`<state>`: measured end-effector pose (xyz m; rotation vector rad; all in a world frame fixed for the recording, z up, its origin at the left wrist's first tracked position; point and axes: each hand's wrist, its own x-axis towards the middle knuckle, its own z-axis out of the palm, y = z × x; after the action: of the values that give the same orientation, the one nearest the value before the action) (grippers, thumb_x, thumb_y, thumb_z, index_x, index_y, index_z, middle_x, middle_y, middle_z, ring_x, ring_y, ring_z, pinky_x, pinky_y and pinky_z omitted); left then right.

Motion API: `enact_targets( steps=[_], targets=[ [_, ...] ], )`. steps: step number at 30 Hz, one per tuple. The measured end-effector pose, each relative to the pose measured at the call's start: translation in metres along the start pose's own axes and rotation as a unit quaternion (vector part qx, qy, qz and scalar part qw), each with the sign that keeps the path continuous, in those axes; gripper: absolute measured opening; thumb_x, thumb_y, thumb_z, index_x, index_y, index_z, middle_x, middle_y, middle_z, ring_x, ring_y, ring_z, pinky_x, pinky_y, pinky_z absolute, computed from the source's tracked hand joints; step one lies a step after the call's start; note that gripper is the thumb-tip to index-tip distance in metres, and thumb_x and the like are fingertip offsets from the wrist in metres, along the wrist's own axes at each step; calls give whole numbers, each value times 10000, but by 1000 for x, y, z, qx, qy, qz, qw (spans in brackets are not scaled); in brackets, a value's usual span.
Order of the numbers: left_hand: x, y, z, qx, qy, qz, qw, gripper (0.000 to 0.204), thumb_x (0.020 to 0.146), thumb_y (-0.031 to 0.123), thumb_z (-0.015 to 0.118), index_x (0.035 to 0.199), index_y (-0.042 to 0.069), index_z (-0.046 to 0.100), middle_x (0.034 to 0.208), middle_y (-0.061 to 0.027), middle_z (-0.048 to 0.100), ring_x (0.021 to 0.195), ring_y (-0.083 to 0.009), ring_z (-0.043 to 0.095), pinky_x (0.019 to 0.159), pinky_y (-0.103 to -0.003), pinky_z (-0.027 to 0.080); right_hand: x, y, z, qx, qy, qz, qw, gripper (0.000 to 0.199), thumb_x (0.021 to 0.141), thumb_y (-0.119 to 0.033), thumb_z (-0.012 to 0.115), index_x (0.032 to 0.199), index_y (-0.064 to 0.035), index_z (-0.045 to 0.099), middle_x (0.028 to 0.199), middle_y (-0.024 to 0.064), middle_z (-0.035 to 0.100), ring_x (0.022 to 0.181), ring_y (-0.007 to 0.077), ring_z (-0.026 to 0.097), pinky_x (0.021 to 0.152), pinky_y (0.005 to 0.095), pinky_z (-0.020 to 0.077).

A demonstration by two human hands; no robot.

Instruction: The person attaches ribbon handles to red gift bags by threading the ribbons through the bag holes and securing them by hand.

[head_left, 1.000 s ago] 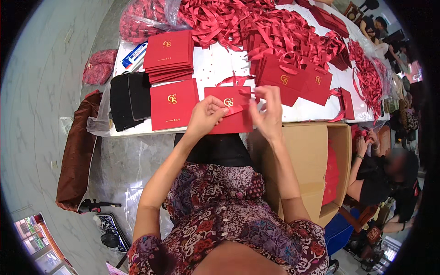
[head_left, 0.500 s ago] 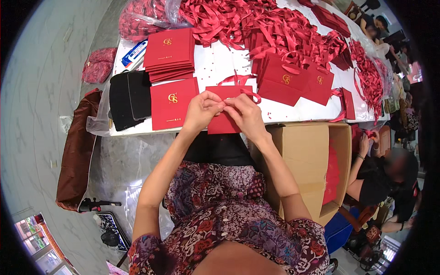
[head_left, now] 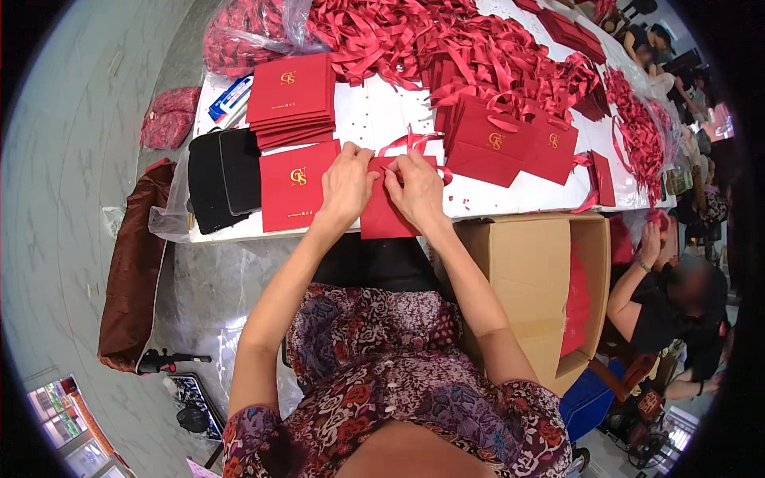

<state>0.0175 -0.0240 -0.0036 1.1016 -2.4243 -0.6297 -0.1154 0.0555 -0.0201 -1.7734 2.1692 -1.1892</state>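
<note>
A flat red paper bag (head_left: 388,221) with a red ribbon (head_left: 392,146) at its top lies at the table's near edge. My left hand (head_left: 348,187) is at its upper left side, fingers curled and thumb against the bag. Over the bag's top, my right hand (head_left: 416,191) is closed in a pinch; what its fingertips hold is hidden. A thin, pointed thing sticks up behind the right knuckles, too small to name. Left of my hands lies another red bag (head_left: 296,195) with a gold emblem.
A stack of red bags (head_left: 288,92) is behind, beside a black pouch (head_left: 225,179). Ribboned bags (head_left: 494,143) lie to the right, below a heap of red ribbons (head_left: 494,48). An open cardboard box (head_left: 526,279) stands by my right arm. Another person (head_left: 669,299) sits at far right.
My hands have drawn apart from their shared pinch at the bag's top. My left hand has shifted slightly up, and the bag has moved slightly toward me.
</note>
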Motion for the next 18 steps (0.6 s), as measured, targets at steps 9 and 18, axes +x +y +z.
enact_targets(
  steps=[9,18],
  targets=[
    [-2,-2,5,6,64,76,995,208,777,-14,653,975,1,593,971,-153,552,904,-342,593,742,-447,500,4,-2,1,-14,-20,20,1000,133,803,-126,690,811,-10,626,795,151,608,728,351,632,642,441,494],
    [-11,11,14,102,109,129,980,230,734,3,646,943,44,561,861,-112,559,825,-285,568,714,-396,458,-2,-6,-5,47,-45,109,992,187,825,-169,688,820,7,628,818,171,643,732,340,636,660,445,482]
  ],
)
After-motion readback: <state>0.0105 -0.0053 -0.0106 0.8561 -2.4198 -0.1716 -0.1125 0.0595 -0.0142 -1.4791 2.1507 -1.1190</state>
